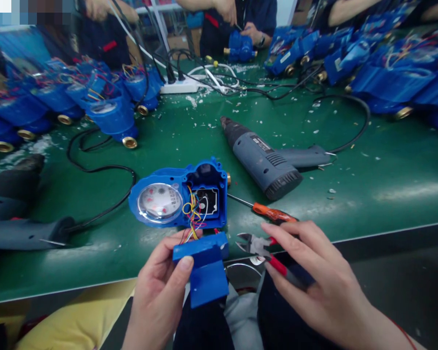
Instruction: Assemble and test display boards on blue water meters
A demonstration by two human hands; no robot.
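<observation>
My left hand [164,287] grips a blue plastic cover [206,267] by its left end, thumb on top, just off the table's front edge. Thin coloured wires [193,214] run from behind that cover into the open compartment of a blue water meter [156,176], whose round dial [159,201] faces up. In my right hand [314,282] are diagonal cutters [257,245] with red handles, jaws apart and pointing left toward the cover without touching it. An orange-handled screwdriver [273,212] lies just beyond my right fingers, its shaft reaching toward the meter.
A grey heat gun [264,160] lies right of centre; another heat gun [18,228] is at left. Several blue meters [111,116] line both sides. A white power strip [180,86] and cables sit at the back. Co-workers' hands [253,33] are across the green table [190,126].
</observation>
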